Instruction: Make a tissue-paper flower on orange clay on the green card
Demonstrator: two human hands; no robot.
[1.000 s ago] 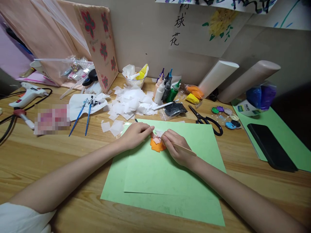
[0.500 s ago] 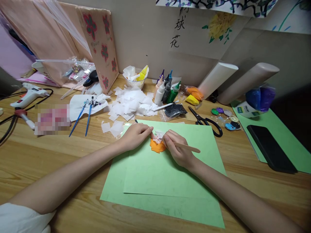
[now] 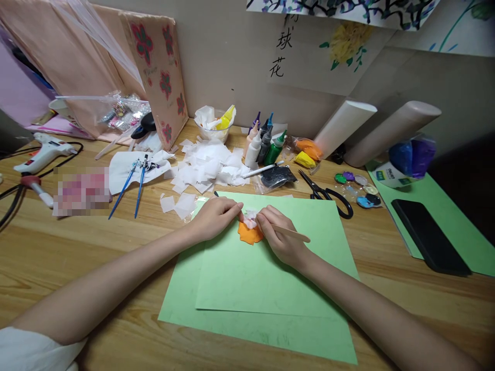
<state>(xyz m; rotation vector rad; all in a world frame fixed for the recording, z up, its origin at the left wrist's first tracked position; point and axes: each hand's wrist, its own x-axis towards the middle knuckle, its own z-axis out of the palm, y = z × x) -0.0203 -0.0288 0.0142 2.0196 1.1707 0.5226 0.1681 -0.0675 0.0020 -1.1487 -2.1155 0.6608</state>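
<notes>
On the green paper lies a flat orange clay piece with a wavy edge. Crumpled white-and-pinkish tissue paper sits on its upper part. My left hand has its fingertips closed at the left edge of the tissue; its lower fingers are hidden. In my right hand is a flat wooden craft stick, held like a pencil. The stick's free end points right, while its working end is hidden by my fingers beside the tissue. A dark tip shows behind my left hand.
Beyond the paper lie loose white tissue squares, paint bottles, a bowl and black scissors. Brushes and a glue gun are at left. A black phone-like slab rests at right.
The craft stick's free end has shifted slightly left, and my right hand has moved a little toward the tissue. My left hand stays nearly in place at the tissue.
</notes>
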